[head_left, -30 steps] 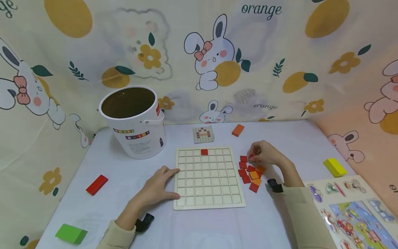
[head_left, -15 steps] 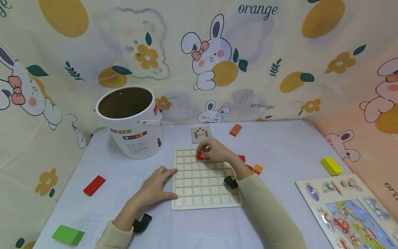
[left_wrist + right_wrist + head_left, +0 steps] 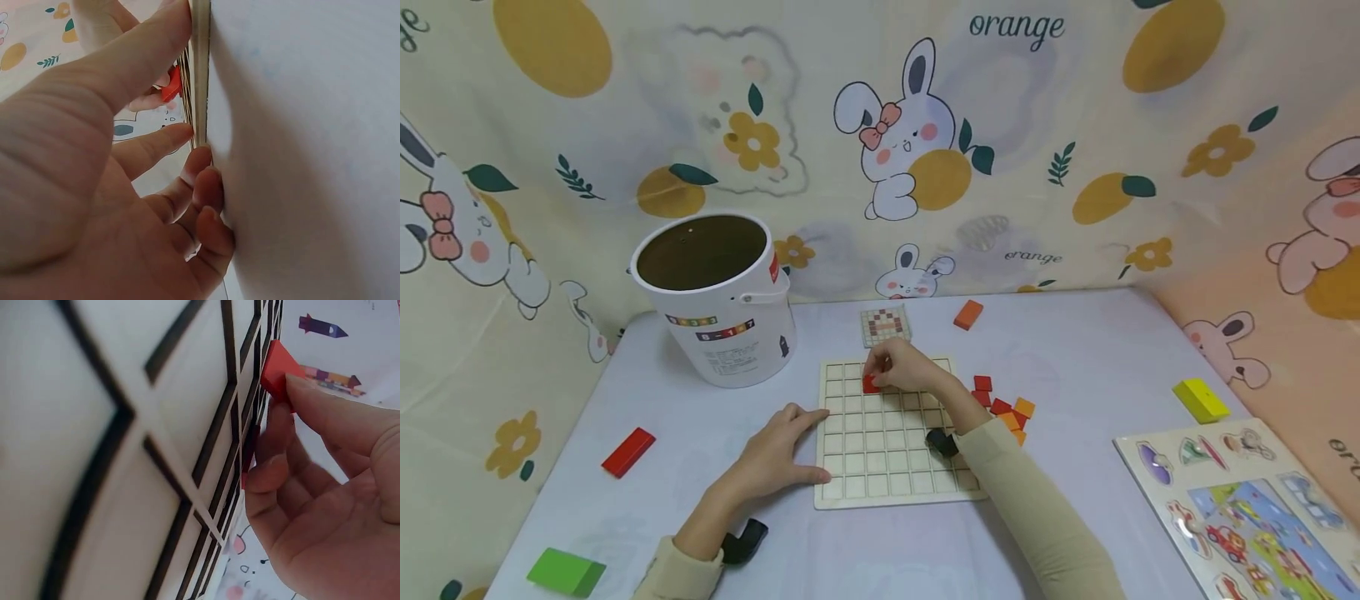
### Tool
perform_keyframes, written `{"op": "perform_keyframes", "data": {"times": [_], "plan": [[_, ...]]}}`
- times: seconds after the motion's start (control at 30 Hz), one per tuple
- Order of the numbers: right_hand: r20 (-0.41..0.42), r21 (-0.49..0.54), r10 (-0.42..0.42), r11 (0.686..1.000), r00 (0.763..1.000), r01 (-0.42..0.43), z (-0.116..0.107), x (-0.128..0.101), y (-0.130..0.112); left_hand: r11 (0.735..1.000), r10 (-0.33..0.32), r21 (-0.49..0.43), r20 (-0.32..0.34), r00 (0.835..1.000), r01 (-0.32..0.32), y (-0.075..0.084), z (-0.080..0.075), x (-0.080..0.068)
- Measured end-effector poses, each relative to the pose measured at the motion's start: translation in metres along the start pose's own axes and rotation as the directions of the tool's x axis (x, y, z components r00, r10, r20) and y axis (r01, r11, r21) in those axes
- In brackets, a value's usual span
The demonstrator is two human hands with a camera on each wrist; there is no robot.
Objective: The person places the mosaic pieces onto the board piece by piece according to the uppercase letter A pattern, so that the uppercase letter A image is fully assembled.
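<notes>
A pale wooden grid board (image 3: 895, 467) lies flat in the middle of the table. My right hand (image 3: 883, 375) reaches over its far rows and pinches a small red square tile (image 3: 871, 384) (image 3: 278, 365) just above the grid (image 3: 156, 456). The hand hides the top-row cells behind it. My left hand (image 3: 808, 446) rests on the table, thumb and forefinger straight against the board's left edge (image 3: 200, 69). A loose heap of red and orange tiles (image 3: 1003, 404) lies right of the board.
A small pattern card (image 3: 885, 324) and an orange block (image 3: 967, 314) lie beyond the board. A white bucket (image 3: 715, 296) stands far left. A red block (image 3: 628, 452), a green block (image 3: 567, 572), a yellow block (image 3: 1201, 400) and a picture puzzle (image 3: 1247, 500) lie around.
My right hand left the tile heap with a red tile, crossed to the board's far rows, then shifted slightly left. The left hand stayed at the board's edge.
</notes>
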State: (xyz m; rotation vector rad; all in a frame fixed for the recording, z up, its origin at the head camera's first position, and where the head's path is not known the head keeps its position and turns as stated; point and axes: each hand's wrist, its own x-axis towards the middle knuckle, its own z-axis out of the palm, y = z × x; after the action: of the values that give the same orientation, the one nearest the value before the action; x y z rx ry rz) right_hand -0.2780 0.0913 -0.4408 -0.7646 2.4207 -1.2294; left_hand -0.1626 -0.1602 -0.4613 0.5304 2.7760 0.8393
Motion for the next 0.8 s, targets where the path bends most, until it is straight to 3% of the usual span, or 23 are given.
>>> {"op": "perform_keyframes", "data": {"times": [0.23,0.4,0.6,0.8], "plan": [[-0.083,-0.118,0.098,0.987,0.992,-0.107,0.001,0.001,-0.004,1.000,-0.002,0.005,-0.012,1.000,0.002,-0.001,0.001,0.001],[-0.145,-0.082,0.109,0.989,0.983,-0.122,-0.006,-0.006,-0.003,1.000,0.012,0.009,-0.017,1.000,-0.012,0.000,0.002,0.000],[-0.181,-0.026,0.020,0.999,0.983,-0.025,-0.041,-0.033,0.011,1.000,-0.014,0.010,-0.015,1.000,0.014,0.002,0.002,0.000],[-0.159,-0.077,0.079,0.993,0.984,-0.092,-0.079,-0.078,0.035,1.000,-0.023,0.007,-0.015,1.000,0.023,0.003,0.002,0.000]]}}
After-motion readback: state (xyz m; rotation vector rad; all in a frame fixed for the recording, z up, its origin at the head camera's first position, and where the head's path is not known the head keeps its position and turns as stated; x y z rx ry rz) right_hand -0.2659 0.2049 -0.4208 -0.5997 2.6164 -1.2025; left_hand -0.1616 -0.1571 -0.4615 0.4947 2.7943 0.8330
